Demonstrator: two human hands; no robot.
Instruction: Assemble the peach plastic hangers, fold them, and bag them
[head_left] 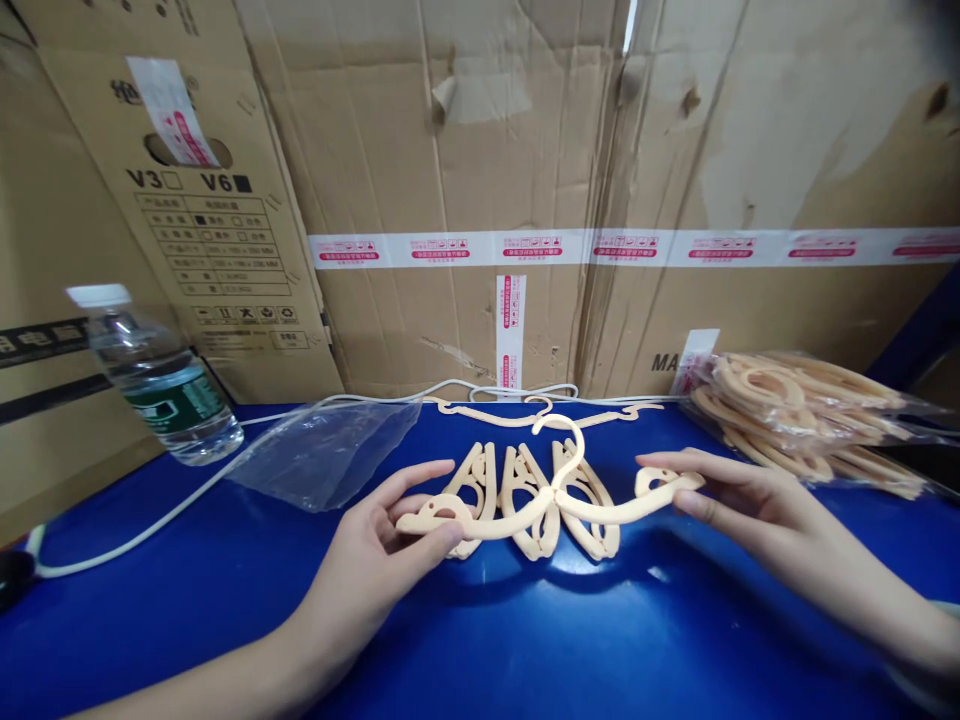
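I hold one pale, wood-coloured hanger [600,513] above a blue table [637,640], spread wide, its hook rising from the middle and curling over to the left. My left hand [375,535] is closed on one end, thumb in front and fingers behind, with the index finger stretched out above. My right hand [739,490] pinches the other end between thumb and fingertips. Gripping both tips probably keeps the two arms level and opened out from the centre joint.

Behind the held hanger, and partly hidden by it, three folded hangers [490,480] lie side by side, fanned slightly; the spacing seems meant to make each easy to pick up. Farther back, near the boxes, an opened hanger [495,417] lies flat, perhaps set there to stay out of the way.

To the right is a pile of hangers in clear wrapping [802,410], stacked loosely one on another, likely to save room. To the left lie a crumpled clear plastic bag [322,455], a white cable [75,571] and a water bottle [161,370] standing well apart from my hands. Tall cardboard boxes [450,150], sealed with printed tape, wall off the back.
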